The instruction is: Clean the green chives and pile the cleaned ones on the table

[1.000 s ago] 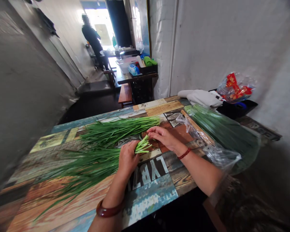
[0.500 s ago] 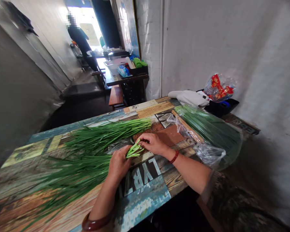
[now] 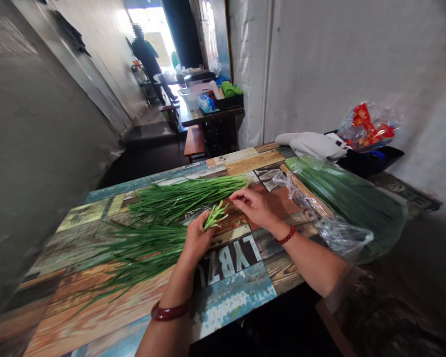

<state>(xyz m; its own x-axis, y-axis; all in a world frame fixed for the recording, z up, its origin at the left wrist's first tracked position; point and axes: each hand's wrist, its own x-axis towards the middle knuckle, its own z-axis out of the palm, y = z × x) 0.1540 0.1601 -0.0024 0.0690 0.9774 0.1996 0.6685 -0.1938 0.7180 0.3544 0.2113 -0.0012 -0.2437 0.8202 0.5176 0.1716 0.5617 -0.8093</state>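
Observation:
My left hand (image 3: 199, 237) is wrapped round a bunch of garlic chives (image 3: 144, 253). Their pale cut ends (image 3: 216, 216) stick out past my thumb, and the long green leaves trail to the left over the table. Just right of those ends, apart from them, is my right hand (image 3: 253, 206), thumb and forefinger drawn together in a pinch. Anything between these fingertips is too small to make out. Behind the held bunch, a second pile of garlic chives (image 3: 193, 193) lies flat on the patterned table (image 3: 241, 292).
At the right, more green leaves lie in a clear plastic bag (image 3: 349, 198), beside a wooden stick (image 3: 306, 191). Beyond are a pale cloth (image 3: 312, 145) and a black tray (image 3: 371, 161) with a red-and-clear package (image 3: 369, 129). A person (image 3: 145, 57) stands far back, past another table (image 3: 193, 118).
My right hand has drawn back to the right, away from the stem ends. The left hand still grips the bunch, its ends now tilted up more. The whole view has shifted.

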